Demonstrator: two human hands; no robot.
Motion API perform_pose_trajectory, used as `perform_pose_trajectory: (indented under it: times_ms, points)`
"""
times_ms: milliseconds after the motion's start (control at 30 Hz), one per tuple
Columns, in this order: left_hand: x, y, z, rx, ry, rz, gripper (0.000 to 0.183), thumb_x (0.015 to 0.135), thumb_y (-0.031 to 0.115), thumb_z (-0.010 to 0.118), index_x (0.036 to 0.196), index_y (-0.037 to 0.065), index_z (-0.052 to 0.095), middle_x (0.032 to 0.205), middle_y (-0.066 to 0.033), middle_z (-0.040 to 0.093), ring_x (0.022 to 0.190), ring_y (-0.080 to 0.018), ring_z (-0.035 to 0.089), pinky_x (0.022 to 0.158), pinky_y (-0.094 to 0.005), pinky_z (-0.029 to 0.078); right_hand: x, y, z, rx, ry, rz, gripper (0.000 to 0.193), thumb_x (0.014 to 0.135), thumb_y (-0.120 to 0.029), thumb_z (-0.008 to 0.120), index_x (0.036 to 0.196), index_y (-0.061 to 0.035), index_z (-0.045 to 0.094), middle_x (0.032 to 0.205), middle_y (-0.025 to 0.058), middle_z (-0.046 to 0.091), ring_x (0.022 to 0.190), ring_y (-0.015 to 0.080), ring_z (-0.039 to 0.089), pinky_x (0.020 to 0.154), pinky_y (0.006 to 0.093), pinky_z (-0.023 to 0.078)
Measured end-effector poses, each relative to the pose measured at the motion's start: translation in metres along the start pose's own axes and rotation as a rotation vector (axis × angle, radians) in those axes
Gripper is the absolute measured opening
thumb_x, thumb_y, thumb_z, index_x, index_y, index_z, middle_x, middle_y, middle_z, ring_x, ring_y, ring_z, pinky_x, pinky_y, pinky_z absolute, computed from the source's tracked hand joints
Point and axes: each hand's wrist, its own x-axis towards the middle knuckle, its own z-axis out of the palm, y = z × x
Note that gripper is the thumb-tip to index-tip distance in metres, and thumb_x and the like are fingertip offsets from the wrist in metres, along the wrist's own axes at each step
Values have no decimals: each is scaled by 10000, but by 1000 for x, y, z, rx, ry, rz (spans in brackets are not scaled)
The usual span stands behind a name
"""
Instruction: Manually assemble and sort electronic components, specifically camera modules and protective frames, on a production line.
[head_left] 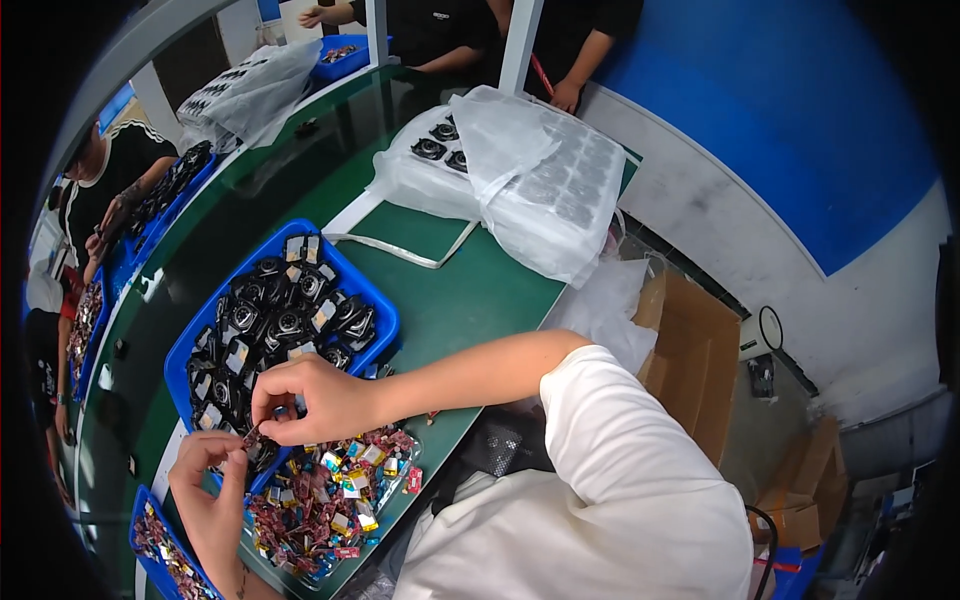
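Observation:
My left hand point(207, 483) and my right hand point(318, 400) meet above the near end of a blue bin point(389, 318). Both pinch a small dark reddish piece point(251, 437) between thumb and fingertips. It looks like a little circuit board, but the fingers partly cover it. Heaped in the bin are black moulded parts point(288, 323) with round, ringed centres, some bearing silver-grey patches. Just below my hands, a clear tray point(318, 574) holds many small red circuit boards point(300, 510) with silver and yellow battery-like pieces.
Another blue bin point(150, 560) of small boards stands at lower left. White wrapping point(545, 190) covers stacked trays of black parts on the green table point(480, 290). A cardboard box point(690, 350) sits right, beside the table. Several people work across the table and at the left.

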Motion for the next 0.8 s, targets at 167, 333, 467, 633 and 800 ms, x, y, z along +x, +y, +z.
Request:
perform_pose_trajectory:
  times_ms: [167,333,467,633,800]
  points:
    - [6,11,13,-56,45,194,165,630,-2,691,751,-20,580,817,-87,599,716,-170,537,675,-267,414,0,0,-2,16,-33,-97,113,727,-74,673,819,-25,628,768,48,615,672,129,597,603,255,473]
    - [6,-2,8,-107,71,209,143,635,-50,666,693,-21,538,774,-113,630,708,-168,574,652,-265,434,2,-3,-1,17,-62,-71,108,747,-82,681,832,-27,643,767,53,610,662,126,594,595,250,469]
    - [2,3,9,-239,47,82,109,671,-73,610,722,-33,522,734,-113,639,658,-129,601,647,-238,459,4,-3,-4,-75,-67,-28,108,790,-97,682,874,-30,672,775,61,613,653,120,582,580,248,458]
    - [0,12,5,-115,-19,14,150,656,-60,655,792,-47,592,705,-103,640,637,-121,601,602,-224,456,2,-2,3,-101,-98,-105,144,808,-75,658,932,-5,677,797,87,620,736,177,597,649,279,454]
    - [1,10,5,-18,58,31,89,672,24,704,722,-28,653,617,-93,619,572,-135,583,566,-239,445,-3,-3,1,-71,-105,-32,172,793,-11,661,964,-20,682,860,80,614,780,166,591,690,269,466]
